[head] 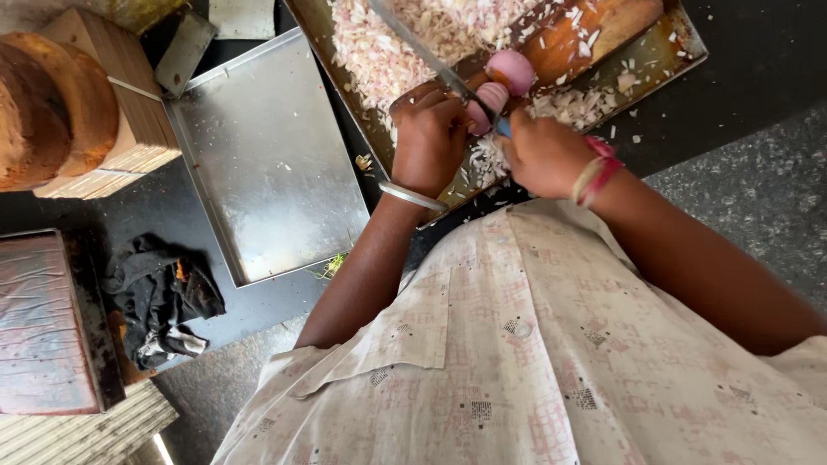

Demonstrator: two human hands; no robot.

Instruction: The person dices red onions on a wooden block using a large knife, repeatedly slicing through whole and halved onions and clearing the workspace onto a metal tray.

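Note:
My left hand (428,138) presses down on a peeled pink onion half (493,96) on a wooden board (594,30) inside a metal tray (672,60). My right hand (543,155) grips the blue handle of a long knife (422,52), whose blade runs up and left over the onion. A second pink onion half (513,69) lies just beyond the first. A heap of chopped onion (388,43) fills the tray's left part, with more bits (568,105) beside the board.
An empty steel tray (267,155) lies left of the chopping tray on a dark counter. Round wooden blocks (60,103) stand at the far left, a black cloth (159,293) and a reddish box (43,327) below them.

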